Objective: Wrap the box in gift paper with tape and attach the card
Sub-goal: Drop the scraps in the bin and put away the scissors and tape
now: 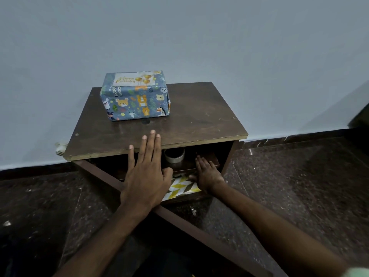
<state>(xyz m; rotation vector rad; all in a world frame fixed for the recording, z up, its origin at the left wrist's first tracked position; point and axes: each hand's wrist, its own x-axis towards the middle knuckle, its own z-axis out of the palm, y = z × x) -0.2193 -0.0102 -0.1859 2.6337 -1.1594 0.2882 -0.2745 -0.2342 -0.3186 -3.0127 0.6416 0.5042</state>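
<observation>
While box (135, 102), card (133, 79) attached, sits at eleven o'clock, left hand (146, 176) lies flat-fingered at table (199, 116) edge. Fingers straight, empty: right hand (208, 174).

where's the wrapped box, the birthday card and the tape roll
wrapped box (137, 104), head view, on its front face with the animal print
birthday card (133, 79), head view, on the middle of the card
tape roll (174, 156), head view, on its outer band facing the camera

Dim, soft indoor light (wide-angle bending at edges), slight blur, shelf interior shadowed.
</observation>
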